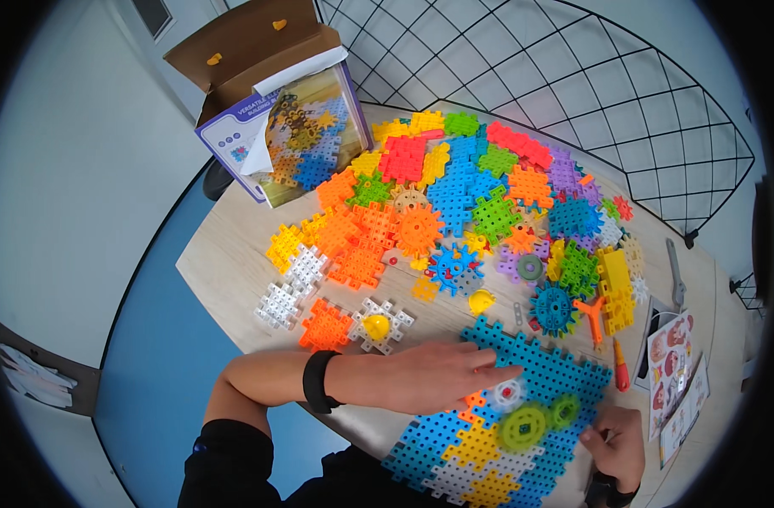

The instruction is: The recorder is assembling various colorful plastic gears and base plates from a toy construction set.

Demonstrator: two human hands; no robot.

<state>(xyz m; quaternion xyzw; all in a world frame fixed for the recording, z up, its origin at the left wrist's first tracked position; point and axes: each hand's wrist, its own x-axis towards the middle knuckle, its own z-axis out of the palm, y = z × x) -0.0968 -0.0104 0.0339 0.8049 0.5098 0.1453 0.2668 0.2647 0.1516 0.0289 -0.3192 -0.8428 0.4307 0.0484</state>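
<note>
A flat board of interlocking plastic building plates (pixel 565 366), mostly teal-blue with yellow and white sections, lies at the table's near edge. Mounted on it are a large lime-green gear (pixel 523 427), a smaller green gear (pixel 565 411) and a white gear (pixel 507 394) with a red centre; they look slightly blurred. My left hand (pixel 442 377) reaches across the board with fingers stretched out beside the white gear; its thumb is hidden. An orange piece (pixel 472 405) shows below that hand. My right hand (pixel 617 444) is closed at the board's right edge, thumb against it.
Colourful building plates (pixel 455 186) and gears are heaped beyond the board. An opened cardboard box (pixel 234 135) stands at the back left. A red-and-orange screwdriver (pixel 621 368), sticker sheets (pixel 671 351) and a grey tool (pixel 676 273) lie right. A black wire grid (pixel 539 59) borders the back.
</note>
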